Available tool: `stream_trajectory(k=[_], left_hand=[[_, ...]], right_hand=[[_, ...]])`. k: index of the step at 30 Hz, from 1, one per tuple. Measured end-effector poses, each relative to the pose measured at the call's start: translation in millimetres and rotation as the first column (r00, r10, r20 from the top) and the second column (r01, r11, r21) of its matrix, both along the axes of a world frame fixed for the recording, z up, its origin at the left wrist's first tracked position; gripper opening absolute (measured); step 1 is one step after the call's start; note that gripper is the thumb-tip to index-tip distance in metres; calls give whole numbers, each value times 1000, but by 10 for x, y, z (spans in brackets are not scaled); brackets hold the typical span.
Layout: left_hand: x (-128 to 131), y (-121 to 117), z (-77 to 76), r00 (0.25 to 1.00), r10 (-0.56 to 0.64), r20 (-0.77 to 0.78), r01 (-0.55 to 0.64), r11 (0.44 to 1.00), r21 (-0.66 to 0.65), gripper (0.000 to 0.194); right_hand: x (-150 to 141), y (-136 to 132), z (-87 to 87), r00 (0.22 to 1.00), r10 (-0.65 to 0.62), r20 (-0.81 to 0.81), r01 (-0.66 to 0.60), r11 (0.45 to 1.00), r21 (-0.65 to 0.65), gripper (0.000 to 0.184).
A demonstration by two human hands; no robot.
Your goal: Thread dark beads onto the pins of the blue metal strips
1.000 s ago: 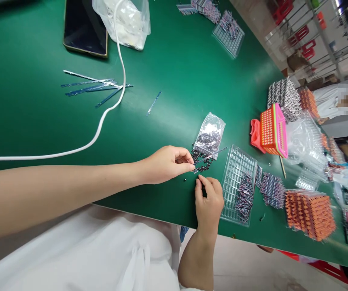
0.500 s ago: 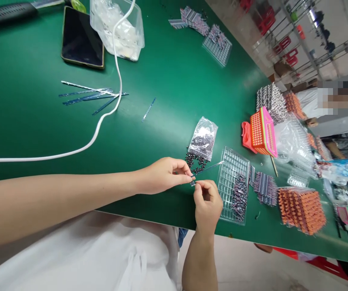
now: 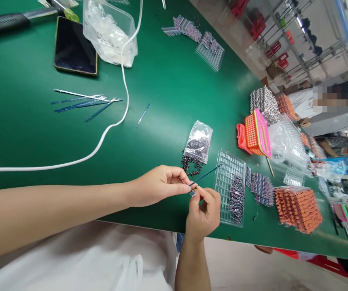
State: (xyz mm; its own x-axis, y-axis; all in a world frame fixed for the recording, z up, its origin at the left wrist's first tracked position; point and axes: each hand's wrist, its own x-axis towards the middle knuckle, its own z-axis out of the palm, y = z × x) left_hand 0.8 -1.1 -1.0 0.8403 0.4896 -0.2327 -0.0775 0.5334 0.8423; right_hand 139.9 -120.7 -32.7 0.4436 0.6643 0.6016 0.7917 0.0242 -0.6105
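Note:
My left hand (image 3: 158,186) is closed in a pinch on a thin blue strip (image 3: 208,174), which slants up and right over the clear tray's edge. Fingertips to fingertips with it, my right hand (image 3: 203,212) pinches a small piece too tiny to name at the strip's lower end. Just beyond my hands lie loose dark beads (image 3: 192,166), spilling by a clear plastic bag (image 3: 200,139) with more inside. The compartmented clear tray (image 3: 222,190) sits right of my right hand, with a heap of small dark-and-pink pieces (image 3: 236,200) on its right side.
More blue strips (image 3: 92,103) lie at left, crossed by a white cable (image 3: 99,143). Behind them are a phone (image 3: 75,48), a tub of plastic bags (image 3: 125,48) and a hammer-like tool (image 3: 4,23). Orange stacks (image 3: 298,208) and a small basket (image 3: 257,131) stand right; people work beyond.
My right hand has turned a little and moved slightly left, still meeting my left fingertips. The blue strip now tilts more steeply. The whole view has shifted slightly.

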Motion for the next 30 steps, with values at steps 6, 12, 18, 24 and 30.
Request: stream_trajectory(k=[6,12,18,24,30], left_hand=[[-16,-38,10,1000,-1,-3,1,996,85,13],[-41,-46,13,1000,-8,-26,13,979,204,13],[-46,1,48,997,-38,-65,56,952,302,16],[-36,7,29,997,-43,-65,55,979,195,18],[-44,-4,4,999,-37,-30,43,980,193,14]], right_hand=[[4,-23,-5,998,-10,64,10,1000,1,19],[7,-11,-7,999,26,39,-26,1000,-7,17],[80,-27,16,988,100,119,-95,994,-50,19],[78,-35,60,974,102,201,-85,992,-88,21],[24,-50,53,999,41,-11,-42,994,-103,6]])
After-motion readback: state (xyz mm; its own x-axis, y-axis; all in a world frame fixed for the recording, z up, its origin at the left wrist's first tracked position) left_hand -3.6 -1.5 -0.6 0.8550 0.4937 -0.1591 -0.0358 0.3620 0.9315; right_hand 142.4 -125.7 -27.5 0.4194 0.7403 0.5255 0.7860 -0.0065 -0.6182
